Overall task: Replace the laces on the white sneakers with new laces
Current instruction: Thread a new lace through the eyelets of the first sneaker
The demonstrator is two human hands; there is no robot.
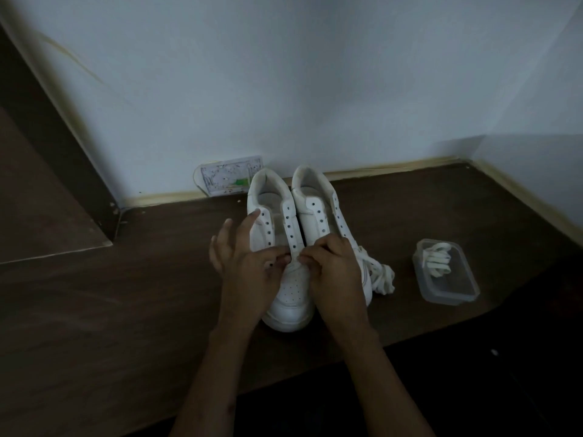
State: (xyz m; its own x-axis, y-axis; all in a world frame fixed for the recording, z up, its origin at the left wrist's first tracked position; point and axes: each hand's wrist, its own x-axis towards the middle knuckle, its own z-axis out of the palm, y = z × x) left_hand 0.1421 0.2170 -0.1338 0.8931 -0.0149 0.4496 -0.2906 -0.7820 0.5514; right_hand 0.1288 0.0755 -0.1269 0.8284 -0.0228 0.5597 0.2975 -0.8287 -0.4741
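Both hands work at the lowest eyelets of the left sneaker (280, 247): the left hand (249, 263) and right hand (334, 266) each pinch there, apparently a lace end. Every eyelet higher up on both sneakers is bare. A loose lace pile (380, 272) lies just right; more laces wait in a plastic box (448, 294).

Two white sneakers (284, 247), two hands (249, 263), one clear plastic box (444, 275), one heap of loose laces (383, 275).
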